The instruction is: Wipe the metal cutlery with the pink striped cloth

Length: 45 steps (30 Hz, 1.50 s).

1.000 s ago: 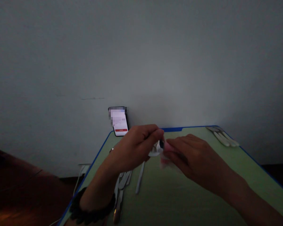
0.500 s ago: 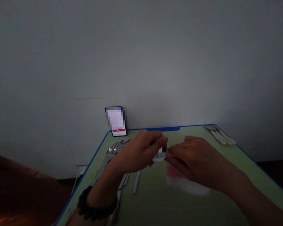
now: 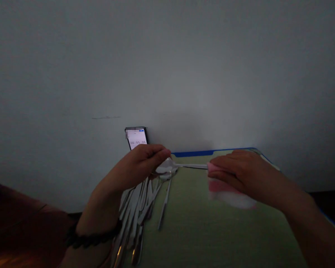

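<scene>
A metal spoon is held level above the table between my two hands. My left hand is closed on its bowl end, with part of the bowl showing past the fingers. My right hand is closed on a pink and white cloth, which wraps the end of the spoon's handle. The cloth's lower part hangs beneath my fingers. Under and beside my left hand lies a pile of metal cutlery, mostly with handles towards me. One thin piece lies at its right edge.
A phone showing a timer leans on the wall at the table's back left. The table has a green top and a blue edge. Cutlery at the back right is almost wholly hidden behind my right hand.
My hands have moved apart, my left hand to the left and my right hand slightly right with the cloth. The spoon's handle now shows between them. The phone's screen shows a timer.
</scene>
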Each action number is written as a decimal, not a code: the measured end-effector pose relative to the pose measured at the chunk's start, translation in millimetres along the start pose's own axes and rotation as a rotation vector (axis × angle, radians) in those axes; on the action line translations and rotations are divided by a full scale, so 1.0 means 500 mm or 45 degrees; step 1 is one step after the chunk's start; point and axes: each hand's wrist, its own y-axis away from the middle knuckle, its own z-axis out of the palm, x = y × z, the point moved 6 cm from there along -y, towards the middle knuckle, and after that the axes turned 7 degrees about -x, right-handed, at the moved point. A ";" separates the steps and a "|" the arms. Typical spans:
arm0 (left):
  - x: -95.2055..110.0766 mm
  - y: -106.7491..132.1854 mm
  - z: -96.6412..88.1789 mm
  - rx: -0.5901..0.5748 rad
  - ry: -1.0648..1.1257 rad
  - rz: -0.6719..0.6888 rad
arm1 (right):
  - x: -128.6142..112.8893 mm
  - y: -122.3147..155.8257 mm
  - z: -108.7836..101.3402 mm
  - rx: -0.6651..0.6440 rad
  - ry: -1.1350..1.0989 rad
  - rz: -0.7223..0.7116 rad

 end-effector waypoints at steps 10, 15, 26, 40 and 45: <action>-0.015 -0.001 -0.011 0.093 0.858 0.182 | 0.030 0.008 -0.009 0.052 0.035 0.169; 0.014 -0.007 0.012 0.215 0.760 0.256 | 0.007 -0.005 -0.008 0.044 0.068 0.215; 0.043 -0.036 0.077 0.101 0.665 0.137 | -0.016 -0.014 0.015 -0.003 -0.102 0.162; -0.011 -0.011 -0.039 0.545 0.917 0.175 | 0.025 -0.020 0.025 0.097 -0.499 0.115; -0.016 -0.006 -0.047 0.500 0.637 0.170 | 0.111 -0.048 0.108 0.521 -1.630 0.370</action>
